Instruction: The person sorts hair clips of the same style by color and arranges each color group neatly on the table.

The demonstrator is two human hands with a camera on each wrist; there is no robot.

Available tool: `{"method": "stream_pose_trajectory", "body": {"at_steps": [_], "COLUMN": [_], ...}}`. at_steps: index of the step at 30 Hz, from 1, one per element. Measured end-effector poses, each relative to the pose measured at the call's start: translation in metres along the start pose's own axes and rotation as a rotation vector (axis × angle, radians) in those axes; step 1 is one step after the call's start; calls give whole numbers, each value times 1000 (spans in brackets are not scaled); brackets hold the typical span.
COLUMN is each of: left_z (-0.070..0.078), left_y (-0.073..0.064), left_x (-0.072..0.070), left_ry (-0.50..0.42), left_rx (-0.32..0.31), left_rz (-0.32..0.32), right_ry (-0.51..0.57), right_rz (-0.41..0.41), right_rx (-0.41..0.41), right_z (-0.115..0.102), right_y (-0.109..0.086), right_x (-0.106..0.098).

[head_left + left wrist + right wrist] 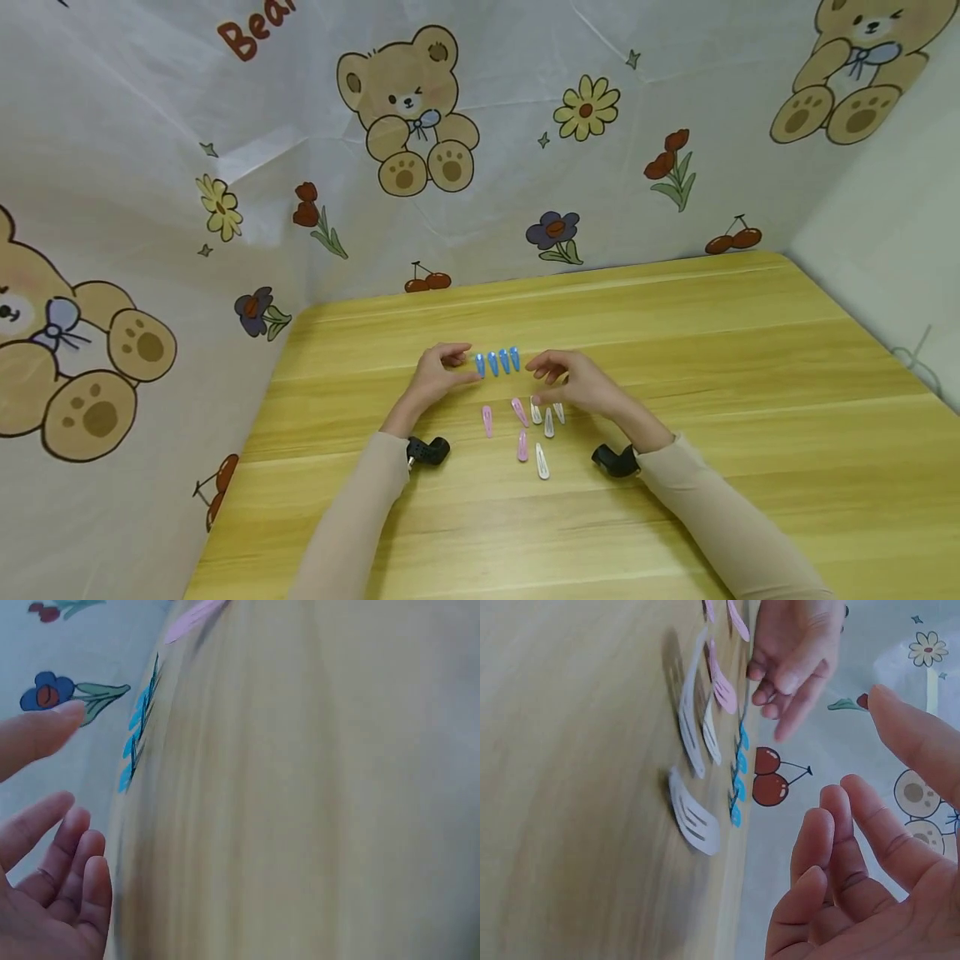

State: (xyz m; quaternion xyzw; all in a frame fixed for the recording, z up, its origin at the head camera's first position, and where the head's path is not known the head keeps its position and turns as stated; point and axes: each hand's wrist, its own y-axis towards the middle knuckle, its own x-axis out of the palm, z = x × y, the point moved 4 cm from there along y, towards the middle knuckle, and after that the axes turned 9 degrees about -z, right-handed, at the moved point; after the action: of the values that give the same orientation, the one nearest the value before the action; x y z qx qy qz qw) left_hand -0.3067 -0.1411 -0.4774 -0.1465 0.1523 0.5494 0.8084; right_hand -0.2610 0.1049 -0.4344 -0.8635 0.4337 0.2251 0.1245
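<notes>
Flanking a row of four blue hair clips, the left hand and the right hand are positioned at opposite ends of the row, above the wooden tabletop. The blue clips lie side by side, roughly parallel, with narrow gaps between them.

Left hand: fingers relaxed and slightly bent, thumb spread well apart from the index finger, nothing held. The thumb tip is just beside the leftmost blue clip; contact cannot be determined.

Right hand: fingers loosely bent, thumb separated from them, nothing held. The fingertips point toward the rightmost blue clip. In the head view, the thumb overlaps the upper end of a white clip; the right wrist view shows the hand apart from the clips.

Three pink clips and four white clips lie on the person's side of the blue row. Pink units are on the left, spaced apart; three white units are grouped below the right hand, and the fourth lies nearest the person.

A black wrist camera is fitted at the left cuff. A bear-print cloth hangs behind the tabletop.
</notes>
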Motion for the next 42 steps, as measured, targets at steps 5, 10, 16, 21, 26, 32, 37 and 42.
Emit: {"method": "stream_pose_trajectory", "body": {"at_steps": [5,10,16,21,26,32,37,42], "left_z": [20,34,30,23,14,11,10,9], "left_y": [-22,-51,-69,-73,-73,-72,-73,-72], "left_x": [-1,10,29,38,41,41,42,44], "left_ry": [27,38,56,64,119,190,232,244], "left_rx": [25,31,36,49,94,136,145,137], "left_rz": [-27,-52,-77,-99,-76,-55,-45,-38], "right_ry": [-10,-28,-30,-82,-123,-214,-288,-321], "right_rz": [-34,-76,-108,-145,-161,-172,-165,-163], "right_rx": [-37,-52,-56,-73,-76,-110,-113,-134], "right_z": [0,1,5,11,9,10,12,9], "right_y": [1,3,5,8,6,8,8,6], "right_x": [4,8,15,21,25,28,31,31]}}
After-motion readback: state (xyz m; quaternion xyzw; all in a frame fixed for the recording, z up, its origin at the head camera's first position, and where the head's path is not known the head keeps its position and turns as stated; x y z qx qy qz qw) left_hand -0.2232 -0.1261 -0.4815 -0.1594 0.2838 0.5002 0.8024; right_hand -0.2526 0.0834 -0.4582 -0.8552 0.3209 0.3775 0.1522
